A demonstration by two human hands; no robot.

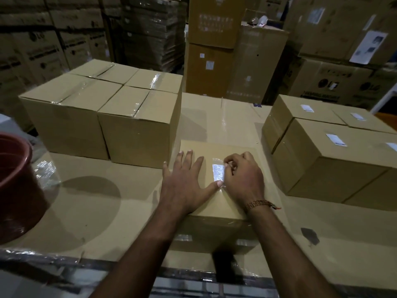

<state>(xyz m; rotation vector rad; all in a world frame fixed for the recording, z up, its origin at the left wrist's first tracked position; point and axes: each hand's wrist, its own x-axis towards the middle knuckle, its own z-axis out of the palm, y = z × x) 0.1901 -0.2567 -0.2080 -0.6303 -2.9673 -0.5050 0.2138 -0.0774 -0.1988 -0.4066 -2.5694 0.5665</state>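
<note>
A small sealed cardboard box stands in front of me on a cardboard-covered work surface. A white printed label lies on the box's top under clear tape. My left hand rests flat on the lid with fingers spread, and its thumb presses the label's lower edge. My right hand is beside the label on its right, fingers curled, pinching the label's right edge. A beaded bracelet sits on that wrist.
A block of taped boxes stands at left behind the work spot. Labelled boxes stand at right. A dark red bucket sits at the left edge. Tall stacked cartons fill the background.
</note>
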